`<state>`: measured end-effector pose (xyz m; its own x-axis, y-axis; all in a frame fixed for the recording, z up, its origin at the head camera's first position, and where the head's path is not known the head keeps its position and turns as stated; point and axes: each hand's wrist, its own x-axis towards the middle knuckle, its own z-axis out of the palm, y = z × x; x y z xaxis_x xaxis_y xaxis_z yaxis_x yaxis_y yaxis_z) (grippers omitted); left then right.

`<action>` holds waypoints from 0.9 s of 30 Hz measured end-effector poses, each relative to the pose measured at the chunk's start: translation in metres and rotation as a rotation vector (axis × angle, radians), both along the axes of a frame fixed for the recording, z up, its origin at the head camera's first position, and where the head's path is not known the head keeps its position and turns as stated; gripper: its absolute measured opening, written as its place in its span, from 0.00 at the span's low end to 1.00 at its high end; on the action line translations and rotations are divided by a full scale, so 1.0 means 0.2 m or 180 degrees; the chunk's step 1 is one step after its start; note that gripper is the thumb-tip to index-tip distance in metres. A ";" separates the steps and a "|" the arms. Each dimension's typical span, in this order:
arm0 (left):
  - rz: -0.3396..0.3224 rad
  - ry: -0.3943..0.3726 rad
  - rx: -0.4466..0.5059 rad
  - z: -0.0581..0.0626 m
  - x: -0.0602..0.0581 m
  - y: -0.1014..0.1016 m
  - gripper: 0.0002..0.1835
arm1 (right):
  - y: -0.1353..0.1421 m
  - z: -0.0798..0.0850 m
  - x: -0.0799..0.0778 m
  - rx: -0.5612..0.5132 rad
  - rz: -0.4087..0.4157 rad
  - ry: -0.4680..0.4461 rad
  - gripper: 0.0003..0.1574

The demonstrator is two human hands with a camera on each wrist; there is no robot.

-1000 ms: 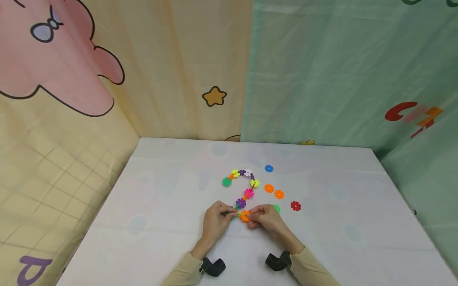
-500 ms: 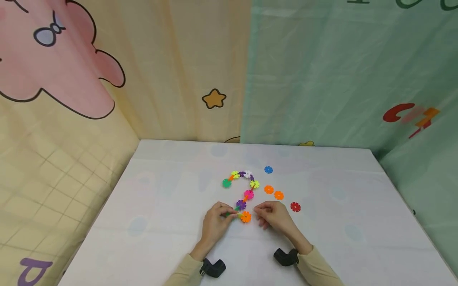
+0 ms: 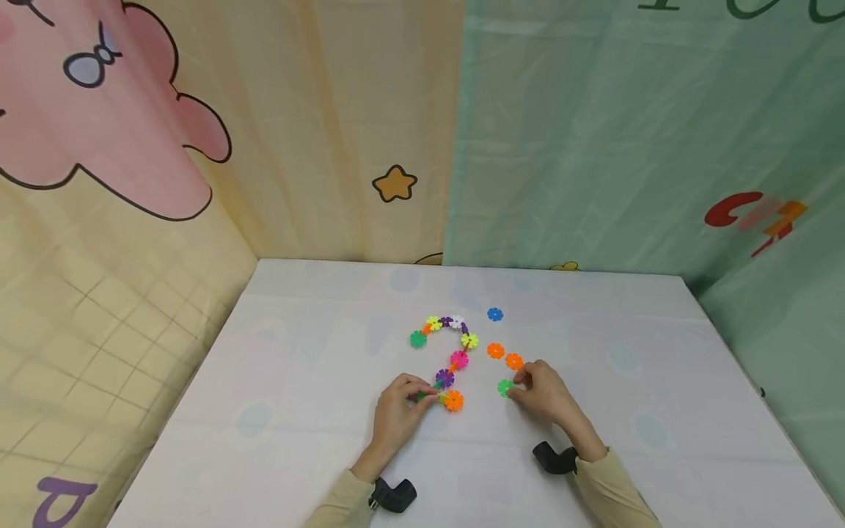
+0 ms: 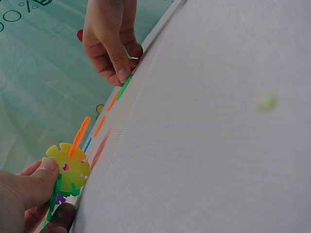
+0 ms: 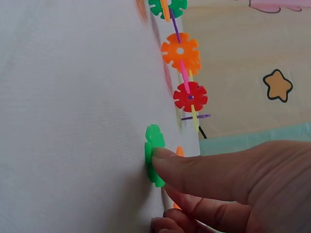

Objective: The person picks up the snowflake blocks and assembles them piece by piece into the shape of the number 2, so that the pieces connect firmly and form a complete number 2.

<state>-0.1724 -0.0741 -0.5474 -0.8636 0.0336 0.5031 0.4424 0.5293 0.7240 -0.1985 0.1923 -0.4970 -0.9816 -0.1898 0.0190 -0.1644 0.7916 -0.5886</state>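
A curved chain of interlocked snowflake discs [image 3: 458, 359] in many colours lies on the table. My left hand [image 3: 399, 411] pinches its near end, where the left wrist view shows the thumb on a yellow snowflake disc [image 4: 73, 167] beside a green one [image 4: 57, 187]. The chain's last disc, an orange one [image 3: 453, 401], sticks out to the right of those fingertips. To the right of the chain, my right hand [image 3: 548, 394] pinches a loose light green snowflake disc [image 5: 154, 138] at its edge, low at the tabletop. Its fingers partly hide the disc.
Two loose orange discs [image 3: 496, 350] lie just beyond the right hand, with a blue disc [image 3: 495, 314] farther back. Printed curtains [image 3: 581, 147] hang behind the white table [image 3: 317, 323]. A black wrist mount [image 3: 554, 458] sits on each forearm.
My right hand has let go of the orange end disc and moved right to the light green disc, now covering the red disc. The left hand keeps its hold on the chain.
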 end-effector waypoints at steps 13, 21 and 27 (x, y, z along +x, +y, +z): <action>-0.0053 0.0010 0.0041 0.00 0.00 0.00 0.04 | -0.05 -0.02 0.00 -0.0336 -0.0067 -0.0119 0.15; -0.0051 -0.0002 0.0050 0.00 0.00 0.00 0.05 | -0.16 -0.07 0.05 -0.0761 0.0590 0.0165 0.12; -0.0048 0.0025 0.0031 0.00 0.00 0.00 0.04 | -0.20 -0.09 0.06 -0.0880 0.0671 0.0264 0.12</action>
<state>-0.1725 -0.0741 -0.5473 -0.8590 0.0415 0.5102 0.4559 0.5154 0.7256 -0.1869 0.1524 -0.5148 -0.9145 -0.3644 0.1760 -0.3633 0.5478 -0.7536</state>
